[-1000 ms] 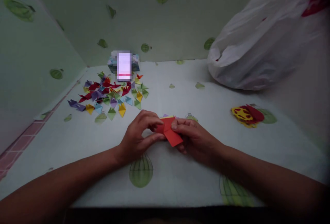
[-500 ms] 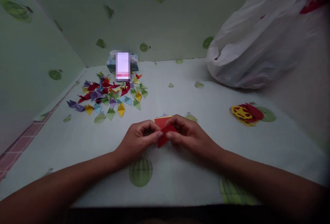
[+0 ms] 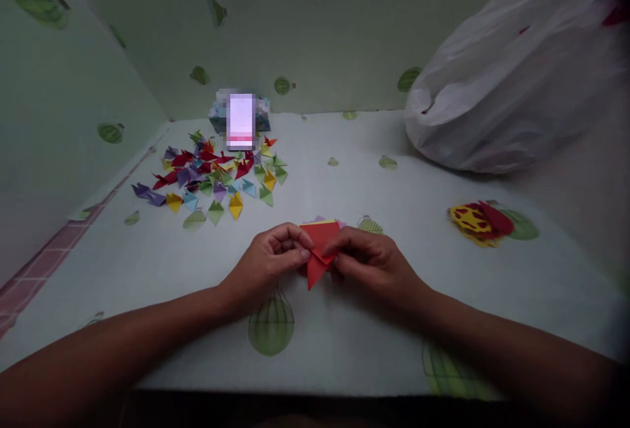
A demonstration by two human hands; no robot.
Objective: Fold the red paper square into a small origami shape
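Note:
Between my two hands is a folded piece of red paper, its point hanging down toward me. My left hand pinches its left edge between thumb and fingers. On the other side my right hand is closed on the right edge, with thumb and forefinger at a small fold. Just beyond it, partly covered by my hands, lies a stack of square paper sheets, orange-red on top with yellow and purple edges showing. Farther off to the left is a pile of small folded paper pieces in several colours.
A lit phone leans on a patterned tissue box behind the pile. A large white plastic bag stands at the back right. Yellow and red paper cut-outs lie at the right. The patterned table covering ends near me.
The red paper has been turned and folded, so a flap and a longer downward point now show. My right hand's fingers have shifted on it. The whole view has moved slightly.

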